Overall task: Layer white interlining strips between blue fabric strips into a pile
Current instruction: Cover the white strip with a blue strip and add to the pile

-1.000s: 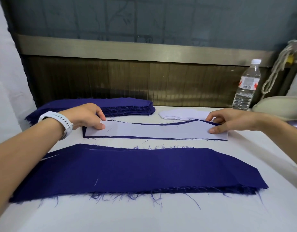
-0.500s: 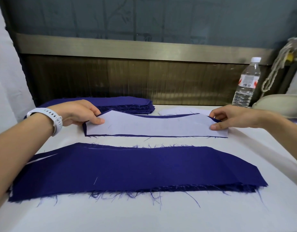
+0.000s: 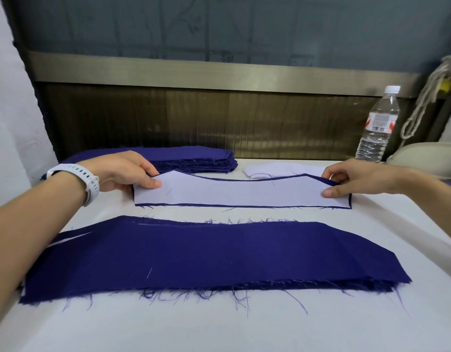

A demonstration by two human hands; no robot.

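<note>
**Paired strip pinched at both ends, pile waiting just in front**

The thumb (image 3: 151,183) of the left hand (image 3: 123,171) is pressing on the left end of the white interlining strip (image 3: 239,193) while the fingers are curling in behind it, so the hand is pinching that end. The right hand (image 3: 356,177) is pinching the right end the same way. The interlining is lying on a blue strip (image 3: 244,206) whose dark border is showing round it. The pair is sitting mid-table, between the supply stacks behind and the pile (image 3: 206,255) in front.

The two layers look loose on each other. If one pinch is catching only the white layer, or the hands are travelling unevenly, the interlining will likely slide and the blue border go crooked. A sagging middle could also drag across the pile's frayed far edge, snagging threads and rumpling its top piece.

A band of bare table (image 3: 219,326) is separating the held pair's near edge from the pile. Behind the left knuckles the blue stack (image 3: 194,158) is lying close, and the interlining stack (image 3: 275,170) is sitting just beyond the pair's far edge. That leaves little room backward. A water bottle (image 3: 379,128) is standing behind the right hand, near the wall, clear of a pull toward the body. The left forearm is crossing the pile's left end, so that side is the tighter one for setting down.
</note>
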